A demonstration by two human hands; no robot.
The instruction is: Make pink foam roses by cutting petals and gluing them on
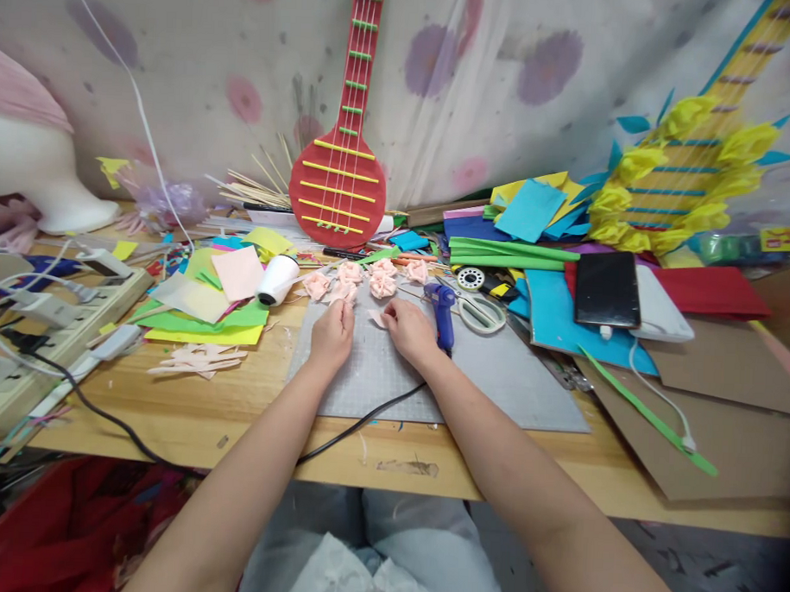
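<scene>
My left hand is closed, with a pale pink paper flower showing at its fingertips. To its right, my right hand pinches a small pale pink paper piece. Both hands are above the grey cutting mat, a short gap apart. Several finished-looking pink paper roses lie just beyond my fingers. A blue glue gun stands right beside my right hand, its black cable passing under my right forearm. Scissors with pale handles lie to the right of it.
Red and yellow paper instruments stand at the back. On the left are coloured sheets, a white thread spool and a power strip. A phone and cardboard lie on the right.
</scene>
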